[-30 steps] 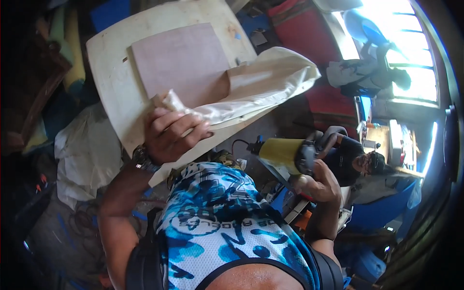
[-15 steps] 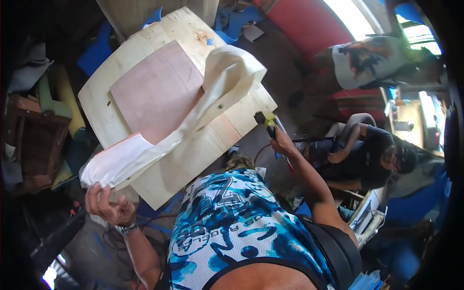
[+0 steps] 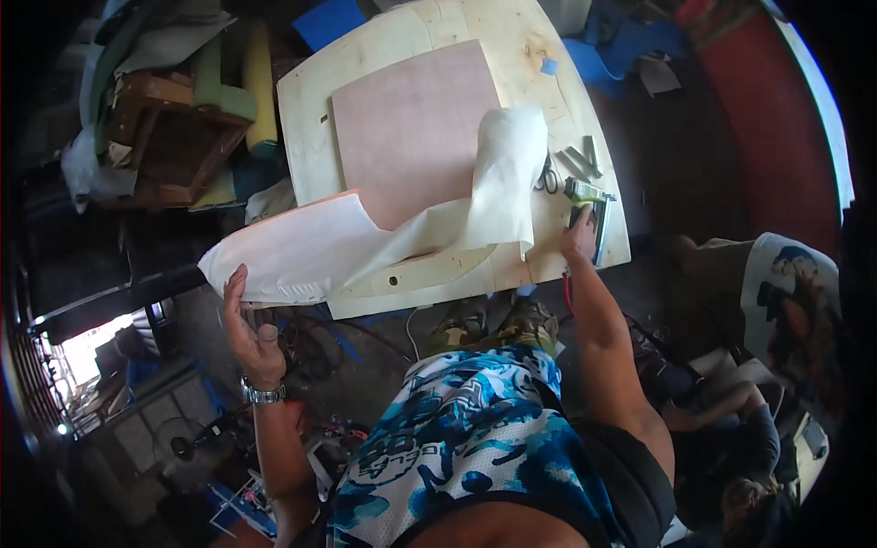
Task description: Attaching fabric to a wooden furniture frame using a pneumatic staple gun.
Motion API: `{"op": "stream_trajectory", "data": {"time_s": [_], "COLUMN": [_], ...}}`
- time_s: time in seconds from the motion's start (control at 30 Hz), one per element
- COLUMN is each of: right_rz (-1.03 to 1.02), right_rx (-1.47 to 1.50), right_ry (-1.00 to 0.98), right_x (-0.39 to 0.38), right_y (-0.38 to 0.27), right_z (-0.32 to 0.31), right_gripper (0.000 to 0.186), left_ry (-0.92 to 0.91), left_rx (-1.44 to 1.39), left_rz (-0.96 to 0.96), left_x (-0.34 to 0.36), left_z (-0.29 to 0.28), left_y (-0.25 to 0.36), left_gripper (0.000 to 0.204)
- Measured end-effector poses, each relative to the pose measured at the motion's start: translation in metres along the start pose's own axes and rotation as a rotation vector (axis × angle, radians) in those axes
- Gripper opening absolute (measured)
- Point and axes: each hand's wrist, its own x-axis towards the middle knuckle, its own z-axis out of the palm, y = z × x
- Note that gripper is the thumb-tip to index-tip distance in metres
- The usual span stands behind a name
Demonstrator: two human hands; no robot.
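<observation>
My right hand [image 3: 578, 239] is wrapped round a green and black staple gun [image 3: 585, 192], low over the right edge of a pale plywood board [image 3: 438, 23]. My left hand [image 3: 251, 340] has its fingers stretched and its thumb apart, with the fingertips against the left end of a curved panel [image 3: 283, 247] wrapped in white cloth. The loose tail of that white cloth [image 3: 510, 164] runs right across the board and folds upward. Beneath it lies a brownish-pink sheet of thin wood [image 3: 411, 119]. How the panel's underside rests is hidden.
Black-handled scissors [image 3: 547, 176] and grey staple strips [image 3: 582, 159] lie near the staple gun. A wooden chair frame [image 3: 155, 137] with green and yellow padding stands at the left. Another person [image 3: 722, 438] sits at lower right. A red hose [image 3: 567, 294] hangs below the board.
The view has swung right. My right hand has brought the staple gun from beside the board to over its right edge. My left fingers have straightened at the panel's end.
</observation>
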Motion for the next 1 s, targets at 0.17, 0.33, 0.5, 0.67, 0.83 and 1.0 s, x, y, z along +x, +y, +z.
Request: {"op": "stream_trajectory", "data": {"time_s": [0.17, 0.33, 0.5, 0.67, 0.83, 1.0], "right_rz": [-0.020, -0.095, -0.020, -0.165, -0.159, -0.072], "right_rx": [0.130, 0.949, 1.264, 1.320, 0.992, 1.323], "right_ry": [-0.100, -0.170, -0.624, -0.729, -0.574, -0.908], "right_x": [0.002, -0.032, -0.048, -0.071, -0.041, -0.035], "right_y": [-0.041, -0.132, -0.203, -0.236, -0.221, -0.223], "right_z": [-0.069, -0.228, -0.269, -0.334, -0.338, -0.335], "right_gripper": [0.047, 0.054, 0.067, 0.070, 0.057, 0.069], "left_ry": [0.062, 0.350, 0.477, 0.359, 0.177, -0.241], "left_rx": [0.048, 0.313, 0.275, 0.300, 0.099, -0.156], "left_rz": [0.007, 0.130, 0.236, 0.219, 0.097, 0.004], "left_x": [-0.007, -0.004, 0.022, 0.026, 0.050, 0.091], "left_z": [-0.011, 0.011, 0.013, 0.007, -0.010, -0.019], "left_y": [-0.008, -0.038, -0.049, -0.051, -0.010, 0.040], "left_gripper": [0.076, 0.059, 0.053, 0.059, 0.061, 0.071]}}
